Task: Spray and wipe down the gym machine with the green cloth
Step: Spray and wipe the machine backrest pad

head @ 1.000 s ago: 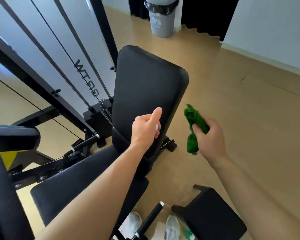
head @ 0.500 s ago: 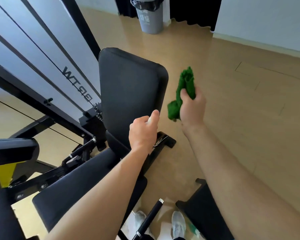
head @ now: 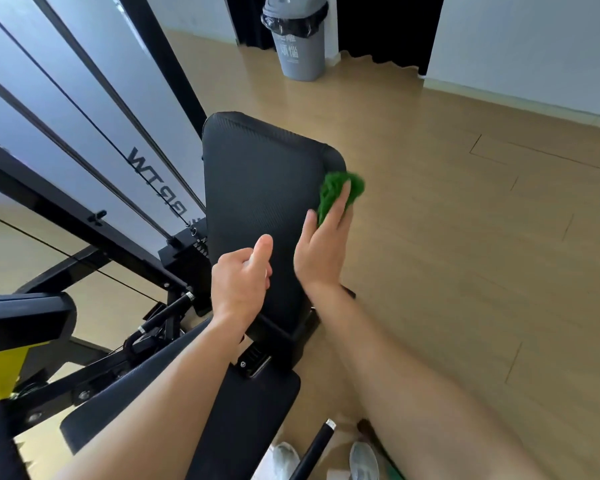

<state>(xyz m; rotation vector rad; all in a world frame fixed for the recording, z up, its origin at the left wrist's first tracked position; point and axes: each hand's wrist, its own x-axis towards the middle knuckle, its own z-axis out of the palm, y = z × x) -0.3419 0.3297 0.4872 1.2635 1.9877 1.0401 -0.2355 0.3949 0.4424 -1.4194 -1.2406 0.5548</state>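
The gym machine's black backrest pad (head: 257, 188) stands upright in the middle, with its seat pad (head: 243, 410) below. My right hand (head: 321, 247) presses the bunched green cloth (head: 329, 192) against the backrest's upper right edge, fingers laid flat over it. In front of the backrest's lower part, my left hand (head: 239, 285) is curled in a fist with the thumb raised. It grips a small spray bottle that the fingers hide almost entirely.
The machine's black frame and cables (head: 94, 133) run diagonally on the left, with a yellow part (head: 0, 372) low down. A grey bin (head: 298, 39) stands at the back wall. A black handle bar (head: 312, 452) and my shoes (head: 362, 459) are at the bottom. Wooden floor spreads right.
My right hand has carried the green cloth up and left from beside the machine onto the backrest's right edge and flattened over it. My left hand has stayed in front of the backrest.
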